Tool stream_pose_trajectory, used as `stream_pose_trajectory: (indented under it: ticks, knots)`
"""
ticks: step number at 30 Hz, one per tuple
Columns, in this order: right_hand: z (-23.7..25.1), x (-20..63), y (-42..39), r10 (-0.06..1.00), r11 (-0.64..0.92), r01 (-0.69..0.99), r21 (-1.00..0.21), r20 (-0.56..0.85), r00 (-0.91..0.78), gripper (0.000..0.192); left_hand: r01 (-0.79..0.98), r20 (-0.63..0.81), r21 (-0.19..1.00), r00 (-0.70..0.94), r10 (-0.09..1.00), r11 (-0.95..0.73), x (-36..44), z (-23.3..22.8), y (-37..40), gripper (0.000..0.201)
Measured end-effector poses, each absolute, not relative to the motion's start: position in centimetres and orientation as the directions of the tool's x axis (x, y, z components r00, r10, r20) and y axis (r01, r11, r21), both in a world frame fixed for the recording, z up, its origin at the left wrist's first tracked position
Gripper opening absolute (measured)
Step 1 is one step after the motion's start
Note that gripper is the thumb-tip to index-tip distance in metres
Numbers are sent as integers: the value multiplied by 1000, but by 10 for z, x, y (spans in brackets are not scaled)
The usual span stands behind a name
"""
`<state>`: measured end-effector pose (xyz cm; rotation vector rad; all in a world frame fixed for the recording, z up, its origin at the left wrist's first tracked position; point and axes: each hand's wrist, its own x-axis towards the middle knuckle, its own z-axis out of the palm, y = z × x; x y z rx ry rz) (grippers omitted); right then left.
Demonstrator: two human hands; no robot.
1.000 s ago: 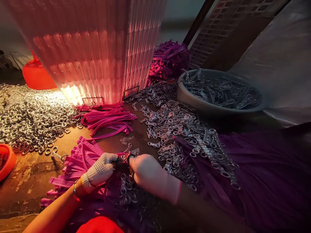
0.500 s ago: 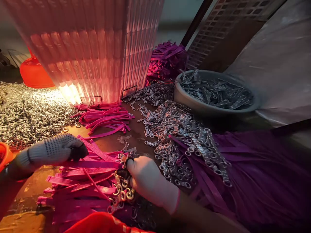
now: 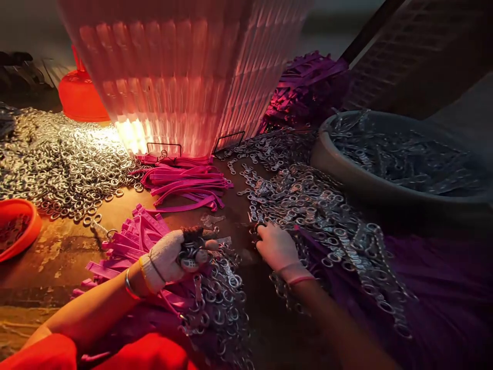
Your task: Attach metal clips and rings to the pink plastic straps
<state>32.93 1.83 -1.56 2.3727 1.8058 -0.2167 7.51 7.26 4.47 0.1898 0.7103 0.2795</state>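
My left hand (image 3: 181, 257), in a white glove with dark fingertips, is turned palm up with its fingers curled round several small metal rings (image 3: 189, 248). It is above a bundle of magenta straps (image 3: 142, 234) with metal links at their right ends. My right hand (image 3: 278, 249), also gloved, reaches to the near left edge of a pile of ringed metal links (image 3: 308, 198). Its dark fingertips are drawn together there; whatever they grip is hard to see.
A heap of metal rings (image 3: 73, 164) lies left, beside an orange bowl (image 3: 36, 226). Behind a smaller strap bunch (image 3: 188, 180) stands a ribbed translucent panel (image 3: 173, 77), with a red lamp shade (image 3: 82, 97) to its left. At right is a large basin (image 3: 327, 159) of links.
My left hand has moved right, off the straps' left part, and now cups metal rings. My right hand has left the strap ends and moved right to the link pile. The view has shifted.
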Motion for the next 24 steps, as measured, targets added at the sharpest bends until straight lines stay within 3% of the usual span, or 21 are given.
stream_pose_trajectory:
  ticks: [6,10,12,14,17,19,21,24]
  knots:
    - [3,306,3,961,-260,959,-110,-121,247,48,-221,-528,364,752,396,905,72,36,66,30]
    - [34,271,-12,996,-33,888,-459,64,70,56,-142,-455,616,739,497,775,69,46,56,49]
    - [50,252,-16,990,77,769,-634,143,19,46,-85,-418,731,728,543,677,67,53,52,64]
    - [61,237,-17,991,108,663,-740,133,-12,40,-38,-362,837,709,605,546,65,56,50,71]
    - [72,222,-13,997,71,521,-850,54,-47,41,-3,-166,973,687,707,231,65,54,49,66]
    - [75,217,-11,999,24,416,-909,4,-49,38,27,-67,997,665,744,66,65,52,49,59]
    - [76,215,-11,1000,-18,305,-952,-21,-6,32,69,-92,996,639,763,62,64,52,49,52]
    - [71,217,-14,982,-118,164,-979,-92,163,28,82,-263,958,631,730,274,60,54,47,42]
